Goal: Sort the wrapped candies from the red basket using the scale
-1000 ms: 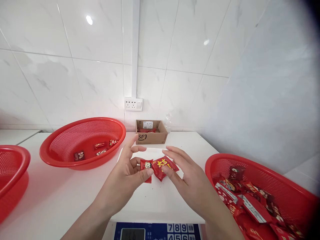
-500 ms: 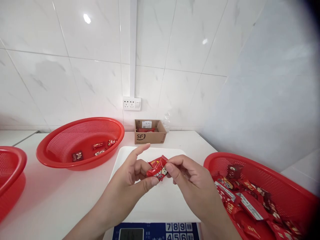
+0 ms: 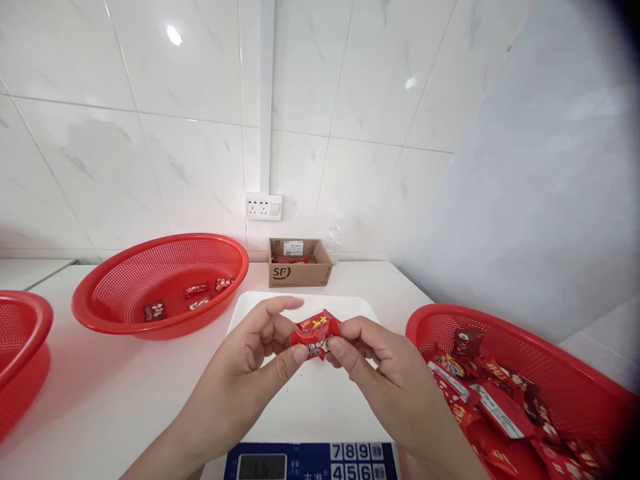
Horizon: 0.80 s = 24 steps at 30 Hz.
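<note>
Between both hands is a small red wrapped candy point(image 3: 316, 341) with white and yellow lettering, held above the white platform of a digital scale point(image 3: 320, 407). My left hand point(image 3: 260, 360) pinches its left end between thumb and fingers, with the index finger stretched out above. My right hand point(image 3: 375, 360) grips the right end with thumb and index finger. Another red packet seems to show just behind the candy; whether it is held or lies on the platform I cannot tell. The scale's keypad and display point(image 3: 263, 467) sit at the bottom edge.
At right, a red basket point(image 3: 425, 317) holds many red and brown wrapped candies. The red basket point(image 3: 160, 243) at back left contains several. Part of another red basket point(image 3: 43, 320) shows at far left. A cardboard box point(image 3: 300, 275) with red packets stands near the wall.
The candy has been turned flatter, its lettering facing me more. My right fingers have shifted lower along its right end, and my left hand has moved slightly left.
</note>
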Tool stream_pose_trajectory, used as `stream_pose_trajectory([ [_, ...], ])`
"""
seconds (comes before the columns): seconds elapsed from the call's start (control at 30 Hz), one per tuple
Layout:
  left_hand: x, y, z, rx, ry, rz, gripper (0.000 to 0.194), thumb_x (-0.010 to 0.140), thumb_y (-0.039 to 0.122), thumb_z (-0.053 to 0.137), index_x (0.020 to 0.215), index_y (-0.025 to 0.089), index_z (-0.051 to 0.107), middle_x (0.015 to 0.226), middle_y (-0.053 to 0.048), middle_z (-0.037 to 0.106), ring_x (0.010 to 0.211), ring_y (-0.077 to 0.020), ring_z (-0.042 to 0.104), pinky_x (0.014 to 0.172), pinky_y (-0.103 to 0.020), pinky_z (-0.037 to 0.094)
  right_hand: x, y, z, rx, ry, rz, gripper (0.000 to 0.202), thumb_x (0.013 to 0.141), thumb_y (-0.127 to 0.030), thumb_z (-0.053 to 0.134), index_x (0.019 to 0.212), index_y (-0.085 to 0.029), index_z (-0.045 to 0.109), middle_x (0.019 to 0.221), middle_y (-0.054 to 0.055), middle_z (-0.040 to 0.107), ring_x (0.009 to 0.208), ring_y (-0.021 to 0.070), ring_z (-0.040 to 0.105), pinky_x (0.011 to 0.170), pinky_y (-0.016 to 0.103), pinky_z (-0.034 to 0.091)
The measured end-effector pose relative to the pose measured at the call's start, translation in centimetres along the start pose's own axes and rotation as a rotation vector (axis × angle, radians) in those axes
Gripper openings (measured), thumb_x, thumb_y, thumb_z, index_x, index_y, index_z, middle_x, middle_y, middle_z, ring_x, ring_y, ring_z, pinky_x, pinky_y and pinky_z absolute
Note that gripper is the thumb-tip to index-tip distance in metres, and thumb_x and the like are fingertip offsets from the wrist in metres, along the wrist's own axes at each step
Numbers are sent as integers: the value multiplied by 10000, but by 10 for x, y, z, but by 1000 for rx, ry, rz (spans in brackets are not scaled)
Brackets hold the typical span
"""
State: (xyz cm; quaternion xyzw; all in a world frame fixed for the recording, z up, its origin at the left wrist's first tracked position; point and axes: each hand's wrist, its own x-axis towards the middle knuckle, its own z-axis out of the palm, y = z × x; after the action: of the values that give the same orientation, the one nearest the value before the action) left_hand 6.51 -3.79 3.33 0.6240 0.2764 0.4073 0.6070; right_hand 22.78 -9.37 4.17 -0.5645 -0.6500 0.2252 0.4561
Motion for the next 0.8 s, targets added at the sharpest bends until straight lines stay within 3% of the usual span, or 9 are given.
stream_pose_trajectory([
  [0.13, 3, -1, -2, 152, -27, -17, 206, 759, 345, 611, 918, 214, 625, 861, -41, 622, 824, -181, 550, 758, -335, 459, 0, 1, -1, -94, -58, -24, 234, 879, -336, 438, 725, -208, 560, 631, -23, 570, 573, 100, 489, 507, 215, 387],
  [0.33, 2, -1, 1, 200, -203, -59, 225, 819, 320, 527, 1026, 252, 587, 847, -17, 623, 790, -158, 556, 709, -307, 432, 2, 2, 0, -9, 3, -49, 242, 891, -337, 421, 730, -212, 553, 665, -27, 583, 611, 95, 518, 551, 206, 411],
  [0.43, 1, -2, 4, 92, -162, -44, 124, 830, 323, 522, 911, 239, 563, 807, 7, 594, 752, -121, 526, 672, -261, 414, 2, 2, 0, 31, 3, -31, 194, 860, -378, 477, 796, -219, 567, 720, -22, 607, 643, 102, 535, 563, 211, 423],
  [0.57, 2, -5, 7, -65, -122, -41, 110, 833, 312, 531, 851, 218, 475, 767, 19, 578, 683, -94, 490, 625, -233, 399, 1, 0, 0, 24, -92, 6, 155, 818, -379, 552, 845, -229, 582, 803, -14, 644, 695, 113, 549, 573, 217, 424],
  [0.8, 1, -3, 4, 98, -188, -36, 162, 858, 370, 482, 840, 211, 514, 797, 19, 566, 778, -105, 516, 714, -234, 414, 0, -2, -2, -10, -73, -36, 173, 883, -298, 448, 789, -213, 566, 734, -25, 600, 647, 93, 523, 566, 207, 402],
])
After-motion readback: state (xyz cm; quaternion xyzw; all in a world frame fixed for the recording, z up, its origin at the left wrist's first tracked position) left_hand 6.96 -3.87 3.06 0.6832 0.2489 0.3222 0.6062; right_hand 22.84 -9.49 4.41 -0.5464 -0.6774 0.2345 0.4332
